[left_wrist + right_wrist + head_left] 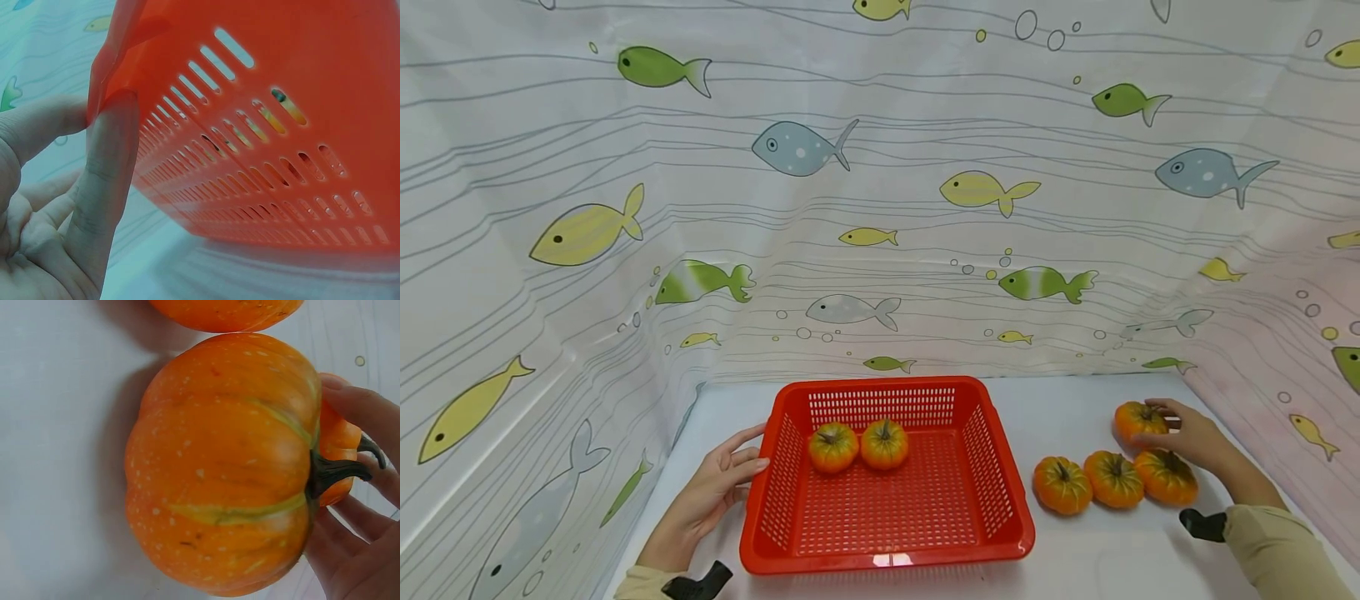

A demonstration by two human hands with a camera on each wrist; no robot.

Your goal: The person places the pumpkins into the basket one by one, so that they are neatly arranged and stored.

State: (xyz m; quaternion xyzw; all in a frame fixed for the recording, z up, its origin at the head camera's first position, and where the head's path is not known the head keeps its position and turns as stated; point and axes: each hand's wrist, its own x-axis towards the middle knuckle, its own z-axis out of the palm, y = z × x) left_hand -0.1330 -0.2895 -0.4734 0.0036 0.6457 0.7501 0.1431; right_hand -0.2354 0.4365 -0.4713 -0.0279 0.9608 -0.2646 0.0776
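My left hand (718, 483) is at the left side of a red plastic basket (887, 560). In the left wrist view its fingers (103, 181) hold the basket's rim (112, 62) from outside. Two small orange pumpkins, one at the left (833, 448) and one beside it (884, 444), sit inside the basket. On the right, my right hand (1195, 433) has its thumb and fingers around the rear pumpkin (1131, 422). The right wrist view shows that pumpkin (337, 444) partly hidden behind a nearer pumpkin (225, 469) with a dark stem.
In front of the right hand, a row of pumpkins lies on the white table (1067, 550): left (1062, 486), middle (1114, 481) and right (1167, 477). A fish-printed curtain (910, 250) rises behind the table and along both sides.
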